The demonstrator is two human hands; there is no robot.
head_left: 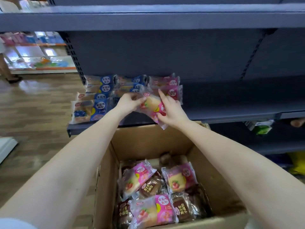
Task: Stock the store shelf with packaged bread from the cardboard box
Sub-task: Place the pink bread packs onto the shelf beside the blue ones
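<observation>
We hold one pink strawberry bread packet [152, 107] between both hands just above the front of the dark shelf [231, 111]: our left hand [130, 101] pinches its left end, our right hand [171, 111] grips its right end with the index finger raised. On the shelf behind it lie two more pink packets [171, 87], and to their left rows of blue blueberry bread packets [97, 95]. Below the shelf's edge stands the open cardboard box [148, 142], holding more pink packets [180, 177] and brown wholewheat bread packets [151, 187]
</observation>
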